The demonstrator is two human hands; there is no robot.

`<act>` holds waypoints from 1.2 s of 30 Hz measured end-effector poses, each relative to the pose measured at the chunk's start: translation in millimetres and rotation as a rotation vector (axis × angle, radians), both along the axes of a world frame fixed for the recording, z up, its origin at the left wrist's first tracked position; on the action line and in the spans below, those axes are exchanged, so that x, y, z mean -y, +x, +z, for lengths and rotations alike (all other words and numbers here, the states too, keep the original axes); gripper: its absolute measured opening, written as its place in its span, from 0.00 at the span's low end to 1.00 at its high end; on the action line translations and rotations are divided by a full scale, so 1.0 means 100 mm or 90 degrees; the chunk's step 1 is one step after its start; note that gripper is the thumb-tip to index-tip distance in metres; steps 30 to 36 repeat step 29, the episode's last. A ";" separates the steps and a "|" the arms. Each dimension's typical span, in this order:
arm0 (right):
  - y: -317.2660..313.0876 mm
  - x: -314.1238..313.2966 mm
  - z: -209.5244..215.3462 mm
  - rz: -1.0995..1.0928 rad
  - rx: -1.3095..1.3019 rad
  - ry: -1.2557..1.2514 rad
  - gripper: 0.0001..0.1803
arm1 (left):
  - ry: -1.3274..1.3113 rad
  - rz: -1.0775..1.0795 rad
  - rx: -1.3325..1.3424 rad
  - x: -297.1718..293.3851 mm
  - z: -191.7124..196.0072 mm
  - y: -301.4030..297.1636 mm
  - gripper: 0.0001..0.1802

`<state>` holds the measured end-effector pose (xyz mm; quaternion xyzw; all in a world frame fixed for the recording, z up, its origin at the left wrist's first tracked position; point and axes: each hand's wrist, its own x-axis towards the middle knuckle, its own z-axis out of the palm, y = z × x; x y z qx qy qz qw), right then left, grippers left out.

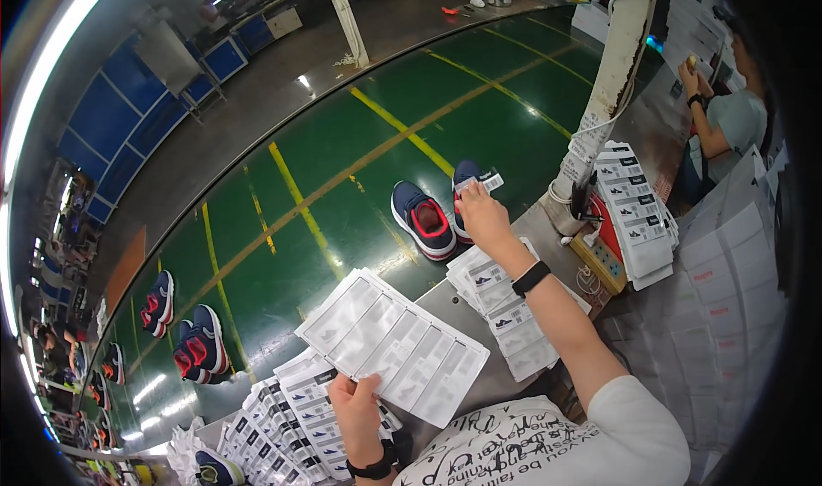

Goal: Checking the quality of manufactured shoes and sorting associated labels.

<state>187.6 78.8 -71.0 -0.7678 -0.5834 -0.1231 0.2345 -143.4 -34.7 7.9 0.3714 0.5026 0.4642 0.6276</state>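
My left hand (355,409) pinches the lower left edge of a stack of white label sheets (402,340) above the bench edge. My right hand (486,219) reaches forward over a navy sneaker (466,172), its fingers closed at a small white label (491,182) on or just over the upper. How far the label touches the shoe is hidden by the fingers. Beside it, to the left, stands the matching navy sneaker (422,220) with red lining and white sole. Under my right forearm lies a pile of printed label sheets (511,322).
Both sneakers stand on a green conveyor belt (300,212) with yellow lines. More navy sneakers (201,345) stand at the left. Label stacks (287,422) lie near my left arm, others (634,212) beyond a white post (599,109). A power strip (599,262) sits by its base. Another person (728,118) works at right.
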 end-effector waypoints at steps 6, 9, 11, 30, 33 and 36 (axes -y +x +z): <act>-0.47 0.81 0.81 0.383 -0.708 -0.203 0.36 | 0.090 -0.083 -0.108 0.13 0.06 0.19 0.07; -0.78 1.47 0.94 0.562 -0.670 -0.136 0.30 | 0.165 -0.300 0.002 0.17 0.06 0.52 0.15; -0.71 1.73 0.69 0.459 -0.843 -0.161 0.28 | 0.438 -0.588 -0.172 0.11 0.00 0.71 0.19; 0.23 3.53 0.43 -0.103 -1.337 0.137 0.27 | -0.069 -0.410 -0.089 -0.04 -0.39 0.89 0.15; 0.23 3.53 0.43 -0.103 -1.337 0.137 0.27 | -0.069 -0.410 -0.089 -0.04 -0.39 0.89 0.15; 0.23 3.53 0.43 -0.103 -1.337 0.137 0.27 | -0.069 -0.410 -0.089 -0.04 -0.39 0.89 0.15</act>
